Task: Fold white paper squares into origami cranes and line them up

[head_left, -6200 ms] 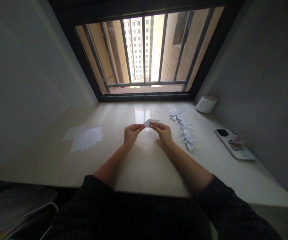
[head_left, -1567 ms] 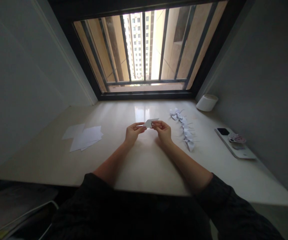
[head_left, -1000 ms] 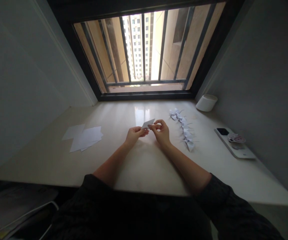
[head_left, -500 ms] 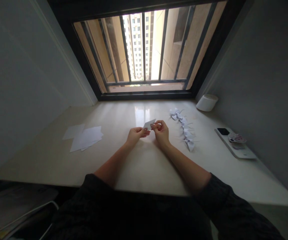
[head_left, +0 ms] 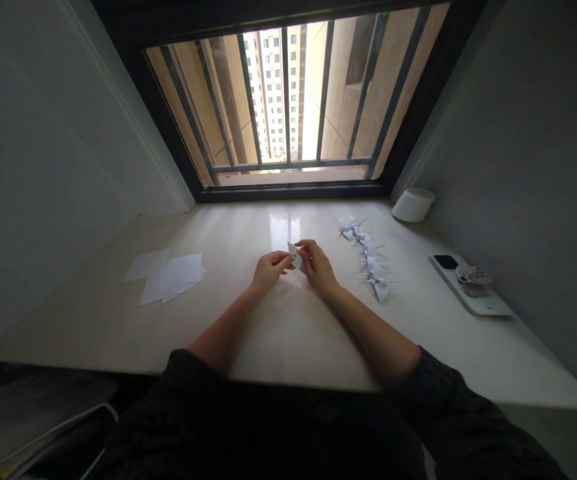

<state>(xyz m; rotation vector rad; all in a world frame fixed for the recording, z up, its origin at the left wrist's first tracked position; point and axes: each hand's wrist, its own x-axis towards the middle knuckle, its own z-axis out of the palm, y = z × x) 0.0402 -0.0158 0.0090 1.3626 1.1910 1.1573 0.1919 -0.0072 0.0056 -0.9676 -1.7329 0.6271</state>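
Between both hands, above the middle of the white sill, is a small folded piece of white paper (head_left: 293, 251), tilted upright with a pointed top. My left hand (head_left: 269, 270) pinches its left side between thumb and fingertips. From the right, my right hand (head_left: 318, 265) grips the other side, its fingers curled behind and partly hiding the paper. A row of folded white paper cranes (head_left: 368, 255) lies on the sill to the right of my right hand. Off to the left, several flat white paper sheets (head_left: 175, 275) overlap one another.
On the right lies a white phone (head_left: 468, 287) with a round ornament on its back. A white cylindrical object (head_left: 413, 205) stands by the right wall. The barred window (head_left: 288, 193) closes off the back of the sill (head_left: 288, 333). A white cable (head_left: 83, 413) hangs at lower left.
The folded paper has turned from a slanted flat diamond to a steeper, narrower position. My right hand has shifted slightly, its fingers now further around the paper.
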